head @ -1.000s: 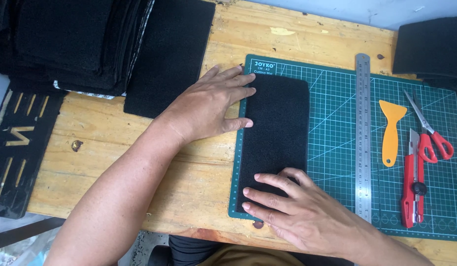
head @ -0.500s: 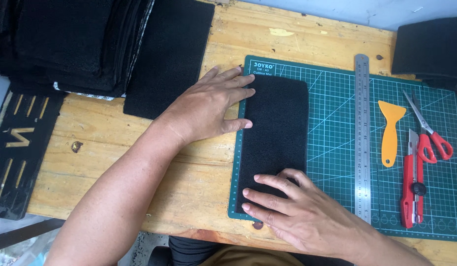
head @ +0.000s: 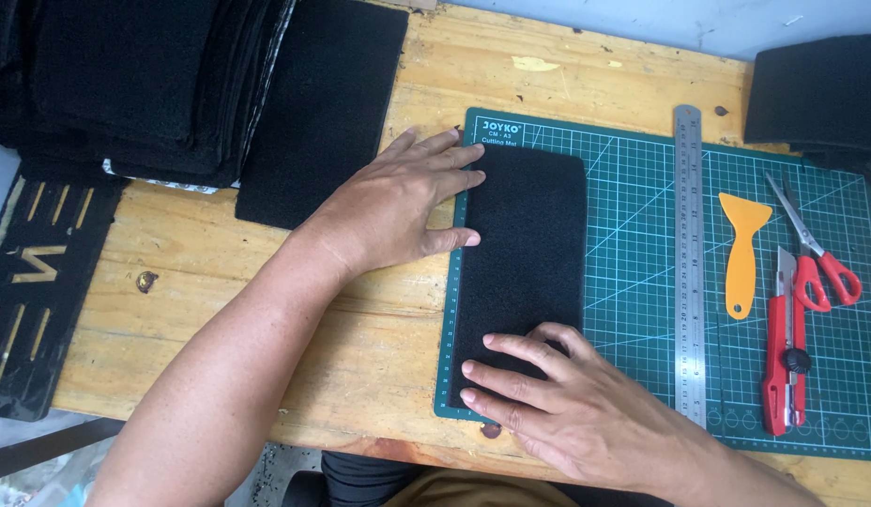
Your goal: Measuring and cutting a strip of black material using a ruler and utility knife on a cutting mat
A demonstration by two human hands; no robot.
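Observation:
A black rectangular felt-like piece [head: 534, 244] lies flat on the left part of a green cutting mat [head: 633, 216]. My left hand [head: 398, 202] rests palm down at the piece's upper left edge, fingers spread and touching it. My right hand [head: 557, 404] presses flat on the piece's lower end, fingers pointing left. Neither hand grips anything.
A steel ruler [head: 689, 263], an orange scraper [head: 741, 249], red scissors [head: 816, 249] and a red utility knife [head: 785, 352] lie on the mat's right side. Stacks of black pieces [head: 135, 75] sit at top left, a single black sheet [head: 323, 108] beside them, another stack [head: 820, 89] top right.

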